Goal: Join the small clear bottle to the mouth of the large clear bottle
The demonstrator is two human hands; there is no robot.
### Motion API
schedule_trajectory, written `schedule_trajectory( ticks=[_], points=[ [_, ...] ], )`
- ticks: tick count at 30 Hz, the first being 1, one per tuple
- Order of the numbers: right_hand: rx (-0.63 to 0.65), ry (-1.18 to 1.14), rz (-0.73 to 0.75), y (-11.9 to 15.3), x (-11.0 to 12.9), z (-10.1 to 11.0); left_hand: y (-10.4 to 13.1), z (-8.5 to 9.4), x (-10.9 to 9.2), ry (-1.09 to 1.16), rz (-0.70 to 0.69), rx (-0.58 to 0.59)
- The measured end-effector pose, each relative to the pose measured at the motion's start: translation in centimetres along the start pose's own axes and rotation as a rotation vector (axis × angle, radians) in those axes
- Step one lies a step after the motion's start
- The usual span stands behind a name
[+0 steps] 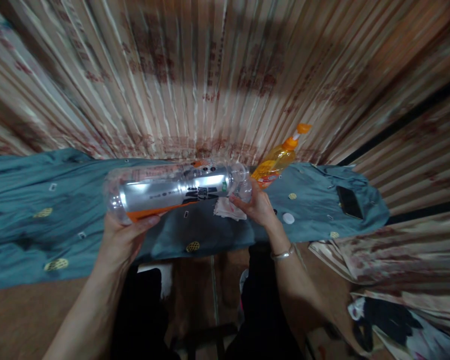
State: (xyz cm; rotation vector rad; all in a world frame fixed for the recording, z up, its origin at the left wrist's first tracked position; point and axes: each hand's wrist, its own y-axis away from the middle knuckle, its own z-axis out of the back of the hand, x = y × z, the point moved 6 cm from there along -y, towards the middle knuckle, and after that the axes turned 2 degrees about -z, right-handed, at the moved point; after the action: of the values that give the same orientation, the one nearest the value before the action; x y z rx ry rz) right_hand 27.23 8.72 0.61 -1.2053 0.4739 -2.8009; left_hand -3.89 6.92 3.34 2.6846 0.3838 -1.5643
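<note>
A large clear plastic bottle [172, 190] with a silver and orange label lies sideways in the air above the cloth. Its base end rests in my left hand [125, 235], whose fingers wrap beneath it, with the thumb along the lower side. At the tapered end, my right hand [257, 205] grips the bottle near its neck; the mouth is hidden by the fingers. Just past my right hand stands a yellow pump bottle [275, 162] with an orange top, its lower part hidden. Below the held bottle, a crumpled white cloth or tissue [230, 209] is partly covered.
The narrow table wears a teal cloth [165, 237] with yellow patterns. A white round disc [288, 218] lies right of my wrist, and a dark phone [349, 202] sits near the right end. Pleated curtains [195, 90] hang behind. Clothes [393, 320] lie low at the right.
</note>
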Motion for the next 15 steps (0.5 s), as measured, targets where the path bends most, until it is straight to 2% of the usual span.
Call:
schedule_trajectory(
  ticks=[3,8,11,15],
  points=[
    [-0.008,0.007,-0.002,0.0,-0.1,-0.1,0.0,0.2,0.0,-0.005,-0.009,0.012],
    [0.007,0.012,-0.024,0.0,-0.4,-0.2,-0.1,0.7,0.4,-0.037,-0.009,0.094],
    [0.013,0.015,-0.023,-0.1,-0.4,-0.3,-0.2,1.1,0.4,-0.032,-0.012,0.080],
    [0.009,0.017,-0.007,-0.2,-0.2,-0.2,-0.3,0.6,0.0,-0.005,-0.044,0.078]
  ],
)
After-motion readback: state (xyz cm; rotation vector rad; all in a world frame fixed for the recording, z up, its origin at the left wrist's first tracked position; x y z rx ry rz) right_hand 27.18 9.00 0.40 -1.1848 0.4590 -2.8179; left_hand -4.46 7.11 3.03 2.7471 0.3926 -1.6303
